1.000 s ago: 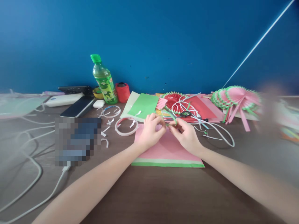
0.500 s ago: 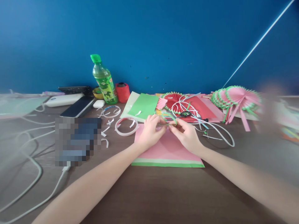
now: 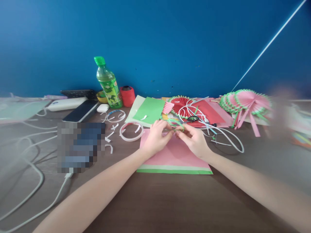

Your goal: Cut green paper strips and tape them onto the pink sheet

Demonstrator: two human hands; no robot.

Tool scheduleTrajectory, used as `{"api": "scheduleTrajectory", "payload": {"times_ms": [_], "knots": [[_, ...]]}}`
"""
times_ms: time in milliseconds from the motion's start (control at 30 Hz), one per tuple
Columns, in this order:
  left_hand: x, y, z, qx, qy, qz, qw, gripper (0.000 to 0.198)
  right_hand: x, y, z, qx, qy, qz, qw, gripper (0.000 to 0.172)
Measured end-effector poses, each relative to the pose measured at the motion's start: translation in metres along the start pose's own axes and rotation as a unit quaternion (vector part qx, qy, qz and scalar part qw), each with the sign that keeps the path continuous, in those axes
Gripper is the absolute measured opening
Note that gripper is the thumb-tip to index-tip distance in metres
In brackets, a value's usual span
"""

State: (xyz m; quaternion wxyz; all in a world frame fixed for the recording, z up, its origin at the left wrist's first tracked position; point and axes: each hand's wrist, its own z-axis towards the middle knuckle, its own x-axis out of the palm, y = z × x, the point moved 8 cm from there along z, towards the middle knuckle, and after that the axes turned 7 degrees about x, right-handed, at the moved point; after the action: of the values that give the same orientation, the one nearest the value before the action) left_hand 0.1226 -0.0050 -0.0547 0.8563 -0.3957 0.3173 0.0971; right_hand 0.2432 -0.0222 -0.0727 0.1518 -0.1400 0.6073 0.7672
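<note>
My left hand (image 3: pixel 159 136) and my right hand (image 3: pixel 193 139) meet above the far part of a pink paper sheet (image 3: pixel 175 157), whose near edge has a white band and a green band. Both hands are closed in a pinch, fingertips almost touching. Between them they hold a thin green paper strip (image 3: pixel 180 124), curved into a loop above the fingers. Its ends are hidden by my fingertips. Just left of my left hand lies a roll of tape (image 3: pixel 131 139).
Behind my hands are green paper (image 3: pixel 151 109), a red pleated fan (image 3: pixel 181 107) and a tangled white cable (image 3: pixel 239 142). Pink-and-green pleated fans (image 3: pixel 250 100) stand at right. Leftward are a bottle (image 3: pixel 109 85), a red thread spool (image 3: pixel 127 96), a blurred-out device (image 3: pixel 85 145) and tape scraps (image 3: pixel 109 136).
The green strip's loop has shifted slightly and sits a little lower between my fingers. My hands stay in nearly the same place, and everything else is unmoved.
</note>
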Motion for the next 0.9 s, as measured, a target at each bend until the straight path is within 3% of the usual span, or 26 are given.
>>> {"api": "scheduleTrajectory", "payload": {"times_ms": [600,900], "knots": [[0.0023,0.0006,0.0012,0.005,0.003,-0.028,1.000,0.011,0.0008,-0.0025,0.0019,0.008,0.010,0.015,1.000,0.017],[-0.0009,0.0042,0.0007,-0.011,-0.016,-0.016,1.000,0.007,-0.0039,-0.0003,0.0050,0.021,-0.022,0.028,0.999,0.013]]}}
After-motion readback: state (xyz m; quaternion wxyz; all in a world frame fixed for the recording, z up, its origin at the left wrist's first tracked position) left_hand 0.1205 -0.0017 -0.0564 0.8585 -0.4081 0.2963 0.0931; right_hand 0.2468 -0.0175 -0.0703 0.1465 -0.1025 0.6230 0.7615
